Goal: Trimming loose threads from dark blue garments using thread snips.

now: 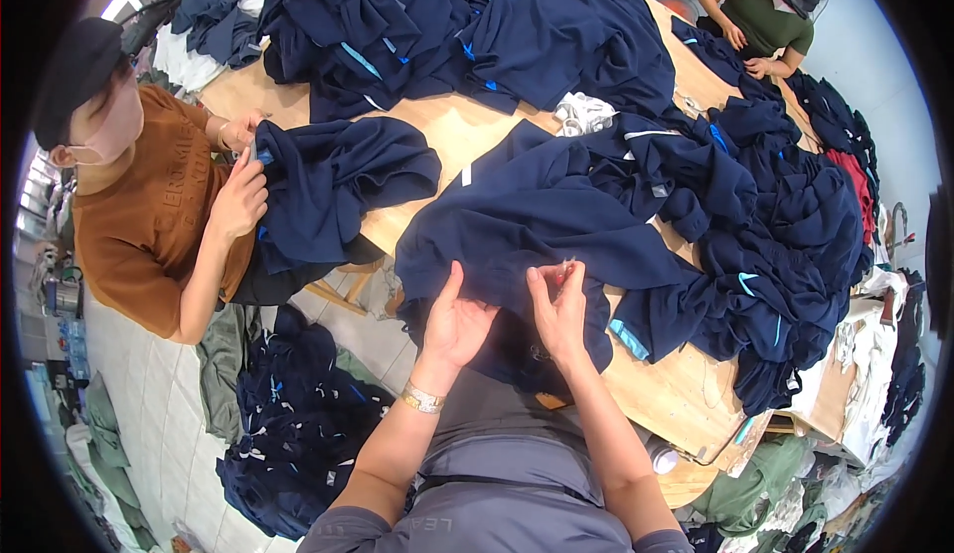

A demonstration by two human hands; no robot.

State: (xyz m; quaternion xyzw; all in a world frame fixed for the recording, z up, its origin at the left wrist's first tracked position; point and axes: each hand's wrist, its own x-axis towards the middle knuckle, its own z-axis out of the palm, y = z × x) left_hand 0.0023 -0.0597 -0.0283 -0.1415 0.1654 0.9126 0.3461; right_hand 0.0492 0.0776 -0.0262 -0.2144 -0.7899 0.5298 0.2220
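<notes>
At the near table edge (686, 394), left hand (455, 322) lay open on the navy garment (537, 220) while right hand (558, 305) pinched a loose thread; trimming seemingly under way, large navy pile (785, 225) apparently unprocessed.

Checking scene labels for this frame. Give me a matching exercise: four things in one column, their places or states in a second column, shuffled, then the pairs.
Things:
1. left hand
2. right hand
3. wristwatch
4. pile of dark garments on the floor

Places or states:
A. below the table's near-left edge, beside the tiled floor
B. open, palm against the navy garment
C. on the left wrist
D. fingers pinched at a small bit on the navy garment

Pairs: 1-B, 2-D, 3-C, 4-A
</notes>
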